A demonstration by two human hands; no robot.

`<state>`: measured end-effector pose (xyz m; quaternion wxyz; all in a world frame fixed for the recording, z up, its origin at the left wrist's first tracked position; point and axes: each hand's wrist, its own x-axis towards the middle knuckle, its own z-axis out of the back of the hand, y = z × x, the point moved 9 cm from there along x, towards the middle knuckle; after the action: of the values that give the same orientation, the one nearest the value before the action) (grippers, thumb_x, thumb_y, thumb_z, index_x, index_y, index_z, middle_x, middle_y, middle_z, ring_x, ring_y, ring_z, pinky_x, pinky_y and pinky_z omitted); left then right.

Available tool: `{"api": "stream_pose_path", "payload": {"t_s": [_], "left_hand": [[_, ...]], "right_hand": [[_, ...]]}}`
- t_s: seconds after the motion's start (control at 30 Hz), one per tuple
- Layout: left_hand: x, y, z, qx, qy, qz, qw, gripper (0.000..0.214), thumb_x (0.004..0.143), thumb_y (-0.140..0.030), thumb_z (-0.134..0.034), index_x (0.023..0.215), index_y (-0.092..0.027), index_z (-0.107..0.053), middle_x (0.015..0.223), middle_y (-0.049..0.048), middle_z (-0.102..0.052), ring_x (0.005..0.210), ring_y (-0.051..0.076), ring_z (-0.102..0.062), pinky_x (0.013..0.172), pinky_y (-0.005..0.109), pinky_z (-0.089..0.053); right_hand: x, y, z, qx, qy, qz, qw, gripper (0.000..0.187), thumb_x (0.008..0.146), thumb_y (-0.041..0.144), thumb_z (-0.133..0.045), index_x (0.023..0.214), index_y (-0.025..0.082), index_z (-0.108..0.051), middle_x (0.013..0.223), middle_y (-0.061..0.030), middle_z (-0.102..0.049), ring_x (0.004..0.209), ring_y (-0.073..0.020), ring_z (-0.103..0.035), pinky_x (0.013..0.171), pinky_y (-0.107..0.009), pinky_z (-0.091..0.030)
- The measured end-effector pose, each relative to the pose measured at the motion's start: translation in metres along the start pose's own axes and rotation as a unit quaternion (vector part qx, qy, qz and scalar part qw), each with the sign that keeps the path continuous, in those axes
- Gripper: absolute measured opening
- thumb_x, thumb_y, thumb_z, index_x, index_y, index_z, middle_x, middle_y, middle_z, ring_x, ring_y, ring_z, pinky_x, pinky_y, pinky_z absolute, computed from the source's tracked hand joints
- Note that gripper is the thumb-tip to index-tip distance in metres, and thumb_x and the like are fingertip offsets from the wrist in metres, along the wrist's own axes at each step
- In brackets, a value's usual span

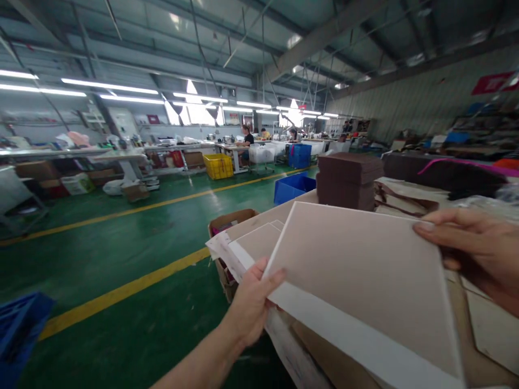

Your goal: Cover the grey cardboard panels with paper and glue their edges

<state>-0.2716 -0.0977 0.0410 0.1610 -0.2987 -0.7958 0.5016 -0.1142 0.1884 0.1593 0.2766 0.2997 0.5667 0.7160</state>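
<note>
Beige board (357,265) sits finger-pinched by left hand (250,303) and right hand (482,244).

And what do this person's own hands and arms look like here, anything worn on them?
Both the left hand and the right hand are bare, without gloves. No ring shows on the visible fingers. The left forearm shows no sleeve, watch or band as far as the frame reaches; the right forearm is mostly out of view.

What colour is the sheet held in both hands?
The sheet is mostly pale beige, clearest in head view.
</note>
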Motion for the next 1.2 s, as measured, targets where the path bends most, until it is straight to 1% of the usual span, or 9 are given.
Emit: {"api": "stream_pose_path", "payload": {"t_s": [0.13, 0.27, 0.33, 0.47, 0.63, 0.77, 0.9, 1.07, 1.2], "left_hand": [[0.04, -0.03, 0.075, 0.068, -0.044, -0.011, 0.997, 0.057, 0.062, -0.037, -0.09, 0.108, -0.014, -0.065, 0.088, 0.0063, -0.075, 0.069, 0.016, -0.067, 0.064, 0.024, -0.054], [0.068, -0.051, 0.143, 0.151, -0.064, 0.015, 0.986, 0.063, 0.056, -0.035, -0.092, 0.109, -0.015, -0.065, 0.086, 0.0045, -0.075, 0.069, 0.019, -0.069, 0.063, 0.026, -0.054], [0.078, -0.057, 0.169, 0.201, -0.063, 0.04, 0.977, 0.056, 0.061, -0.032, -0.09, 0.109, -0.014, -0.065, 0.085, 0.0036, -0.074, 0.067, 0.018, -0.068, 0.061, 0.026, -0.053], [0.096, -0.061, 0.206, 0.299, -0.068, 0.097, 0.947, 0.021, 0.087, -0.027, -0.072, 0.101, -0.013, -0.066, 0.084, 0.0014, -0.07, 0.065, 0.014, -0.065, 0.061, 0.027, -0.054], [0.105, -0.051, 0.234, 0.362, -0.133, 0.101, 0.917, 0.016, 0.094, -0.027, -0.066, 0.102, -0.013, -0.064, 0.092, 0.0018, -0.066, 0.072, 0.013, -0.064, 0.065, 0.029, -0.056], [0.094, -0.03, 0.237, 0.36, -0.185, 0.067, 0.912, 0.022, 0.094, -0.028, -0.066, 0.111, -0.014, -0.061, 0.103, 0.0044, -0.066, 0.082, 0.016, -0.065, 0.071, 0.032, -0.057], [0.08, -0.008, 0.233, 0.356, -0.176, 0.097, 0.913, 0.023, 0.097, -0.035, -0.061, 0.104, -0.013, -0.063, 0.093, 0.0031, -0.068, 0.075, 0.015, -0.066, 0.069, 0.032, -0.058], [0.091, -0.025, 0.233, 0.421, -0.138, 0.12, 0.889, 0.021, 0.093, -0.035, -0.066, 0.094, -0.013, -0.064, 0.078, -0.0018, -0.065, 0.062, 0.012, -0.062, 0.06, 0.026, -0.054], [0.111, -0.043, 0.226, 0.484, -0.106, 0.127, 0.859, 0.022, 0.094, -0.035, -0.065, 0.097, -0.013, -0.064, 0.085, 0.0003, -0.066, 0.07, 0.014, -0.064, 0.064, 0.028, -0.056]], "right_hand": [[0.0, -0.039, -0.092, 0.055, 0.079, -0.116, 0.989, 0.011, 0.081, 0.017, -0.066, 0.075, 0.02, -0.058, 0.068, 0.0011, -0.06, 0.053, -0.0076, -0.052, 0.042, -0.013, -0.044], [-0.008, -0.071, -0.168, 0.026, 0.151, -0.134, 0.979, 0.015, 0.087, 0.011, -0.061, 0.078, 0.019, -0.053, 0.066, 0.0024, -0.06, 0.055, -0.0099, -0.057, 0.046, -0.018, -0.051], [-0.008, -0.083, -0.196, 0.009, 0.167, -0.132, 0.977, 0.017, 0.088, 0.009, -0.06, 0.078, 0.019, -0.05, 0.065, 0.0038, -0.06, 0.055, -0.0105, -0.059, 0.046, -0.019, -0.052], [0.003, -0.108, -0.236, -0.056, 0.188, -0.124, 0.973, 0.02, 0.088, 0.006, -0.06, 0.077, 0.018, -0.049, 0.062, 0.0064, -0.057, 0.054, -0.0107, -0.059, 0.048, -0.02, -0.053], [0.019, -0.14, -0.253, -0.191, 0.205, -0.131, 0.951, 0.01, 0.09, 0.009, -0.066, 0.084, 0.013, -0.058, 0.069, 0.0053, -0.058, 0.056, -0.0096, -0.059, 0.051, -0.021, -0.053], [0.029, -0.145, -0.256, -0.283, 0.221, -0.116, 0.926, 0.009, 0.095, 0.021, -0.065, 0.097, 0.013, -0.062, 0.077, 0.0029, -0.062, 0.056, -0.0094, -0.06, 0.052, -0.022, -0.053], [0.033, -0.14, -0.258, -0.355, 0.24, -0.102, 0.898, 0.014, 0.097, 0.026, -0.064, 0.103, 0.013, -0.063, 0.077, 0.0023, -0.064, 0.054, -0.0095, -0.059, 0.052, -0.023, -0.053], [0.035, -0.138, -0.261, -0.415, 0.254, -0.069, 0.871, 0.017, 0.099, 0.03, -0.061, 0.103, 0.013, -0.064, 0.079, 0.0009, -0.066, 0.058, -0.0115, -0.062, 0.059, -0.027, -0.055], [0.037, -0.137, -0.262, -0.444, 0.252, -0.036, 0.859, 0.018, 0.098, 0.031, -0.062, 0.102, 0.013, -0.065, 0.083, -0.0009, -0.067, 0.069, -0.0142, -0.065, 0.069, -0.031, -0.056]]}}
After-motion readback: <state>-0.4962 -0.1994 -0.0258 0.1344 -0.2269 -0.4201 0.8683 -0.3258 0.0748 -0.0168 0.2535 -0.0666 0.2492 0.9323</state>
